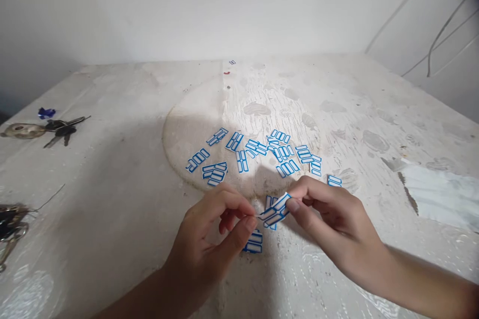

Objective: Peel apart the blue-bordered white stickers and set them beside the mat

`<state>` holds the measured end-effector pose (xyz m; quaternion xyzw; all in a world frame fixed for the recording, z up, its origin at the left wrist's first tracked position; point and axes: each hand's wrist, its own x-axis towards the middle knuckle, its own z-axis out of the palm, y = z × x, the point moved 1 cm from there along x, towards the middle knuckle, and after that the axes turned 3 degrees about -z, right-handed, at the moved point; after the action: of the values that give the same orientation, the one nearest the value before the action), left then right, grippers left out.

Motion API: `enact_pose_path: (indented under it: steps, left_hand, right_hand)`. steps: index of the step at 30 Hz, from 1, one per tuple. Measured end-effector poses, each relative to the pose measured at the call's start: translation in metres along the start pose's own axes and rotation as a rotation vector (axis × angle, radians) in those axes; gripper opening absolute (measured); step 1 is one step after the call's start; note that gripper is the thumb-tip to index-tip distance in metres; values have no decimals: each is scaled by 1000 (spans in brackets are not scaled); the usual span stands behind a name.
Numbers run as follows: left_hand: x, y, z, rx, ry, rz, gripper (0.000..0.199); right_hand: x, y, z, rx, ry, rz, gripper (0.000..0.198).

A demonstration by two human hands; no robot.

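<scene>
Between my hands is a small white paper sticker piece (276,210) printed with blue-outlined boxes, tilted above the table. My right hand (329,224) pinches its upper right end between thumb and forefinger. Thumb and forefinger of my left hand (215,232) are closed at its lower left end, on a thin bit of it. Below them on the table lie similar blue-outlined pieces (255,242), partly covered by my left hand. Farther off, several more pieces (241,160) are scattered in a loose arc, some overlapping.
Keys with a fob (62,128) and a crumpled blue wrapper (47,112) lie at the left. A dark metal bunch (13,229) sits at the left edge. White torn paper (441,194) lies at the right. A tiny red scrap (226,73) is near the wall (224,10).
</scene>
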<state>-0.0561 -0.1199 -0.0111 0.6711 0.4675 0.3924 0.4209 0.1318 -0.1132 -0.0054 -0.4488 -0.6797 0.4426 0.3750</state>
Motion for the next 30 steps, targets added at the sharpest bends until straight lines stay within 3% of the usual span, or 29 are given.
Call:
enact_pose_path:
  steps: [15, 30]
  left_hand:
    - [1, 1, 0, -30, 59, -62, 7]
    - [2, 1, -1, -53, 37, -70, 12]
  right_hand:
    - [5, 8, -3, 325, -23, 191, 31]
    - [4, 7, -5, 343, -9, 231, 32]
